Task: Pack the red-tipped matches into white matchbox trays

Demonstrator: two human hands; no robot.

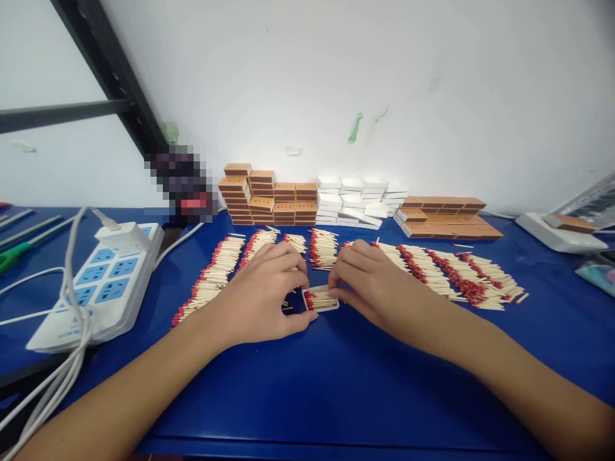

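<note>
A small white matchbox tray point(331, 307) lies on the blue table, partly filled with red-headed matches point(318, 299). My left hand point(269, 294) grips the tray's left end between thumb and fingers. At the tray's right end is my right hand point(365, 278), its fingers pinched together over the rim; what they hold, if anything, is hidden. Rows of loose matches point(211, 282) spread to the left of my hands, and more matches point(432, 272) lie to the right. Behind the tray sits another bunch of matches point(323, 248).
Along the wall stand stacked brown matchboxes point(283, 208), white trays point(348, 202) and a low pile of brown box sleeves point(446, 218). A white power strip point(103, 275) with cables point(79, 339) occupies the left side. A white device point(552, 234) is at the far right.
</note>
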